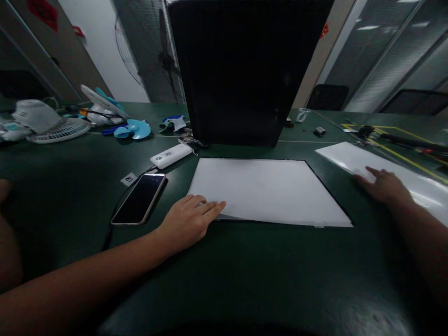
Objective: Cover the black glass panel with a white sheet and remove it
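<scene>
A white rectangular sheet with thin dark edges (266, 191) lies flat on the green table in front of me. My left hand (191, 217) rests on its near left corner, fingers stretched out and lying on the surface. To the right is a second sheet, white and glossy (350, 156), partly cut off by the picture's edge. On top of it lies my right hand (387, 186), thumb and forefinger spread apart and the other fingers partly hidden. A small clear tab shows at the first sheet's near edge.
Behind the sheet stands a large black panel (252, 74). Left of it are a phone (140, 199), a white power bank (171, 155) with a cable, and fan parts (135, 129). Another person's arm (9, 247) shows at the left edge. A small cup (302, 115) stands behind.
</scene>
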Demonstrator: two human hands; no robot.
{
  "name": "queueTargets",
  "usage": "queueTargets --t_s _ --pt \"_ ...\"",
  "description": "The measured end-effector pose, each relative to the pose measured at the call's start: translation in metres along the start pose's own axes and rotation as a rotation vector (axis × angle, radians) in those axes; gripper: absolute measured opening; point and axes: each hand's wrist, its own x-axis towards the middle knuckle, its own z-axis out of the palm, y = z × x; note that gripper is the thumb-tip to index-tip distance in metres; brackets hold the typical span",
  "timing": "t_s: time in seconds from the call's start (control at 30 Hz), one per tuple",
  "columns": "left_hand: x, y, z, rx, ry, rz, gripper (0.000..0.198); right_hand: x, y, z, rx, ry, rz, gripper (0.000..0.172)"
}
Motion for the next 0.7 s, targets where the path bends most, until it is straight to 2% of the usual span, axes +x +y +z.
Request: queueTargets --t_s 0.03,0.1,0.2,0.33,0.5,0.6,0.7 --pt "0.001 0.001 0.000 0.006 0.001 0.005 0.051 0.003 0.003 0.003 0.034 -0.051 0.055 0.097" --pt "0.002 0.003 0.000 0.009 0.013 0.014 0.049 0.008 0.004 0.003 0.086 -0.118 0.129 0.094" --pt "0.004 0.005 0.001 -0.003 0.045 0.019 0.047 0.010 0.001 -0.002 0.079 -0.144 0.106 0.082" --pt "0.006 0.005 0.003 -0.003 0.067 0.014 0.043 0.005 -0.004 -0.007 0.034 -0.120 0.079 0.078" --pt "0.004 0.003 0.007 0.009 -0.030 -0.043 0.047 -0.002 -0.012 -0.012 -0.011 -0.123 0.030 0.073" --pt "0.003 0.003 0.008 -0.018 -0.097 -0.090 0.047 -0.004 -0.018 -0.017 -0.030 -0.133 0.061 0.078" --pt "0.003 0.003 0.009 -0.049 -0.117 -0.096 0.046 -0.006 -0.024 -0.021 -0.066 -0.138 0.075 0.073"
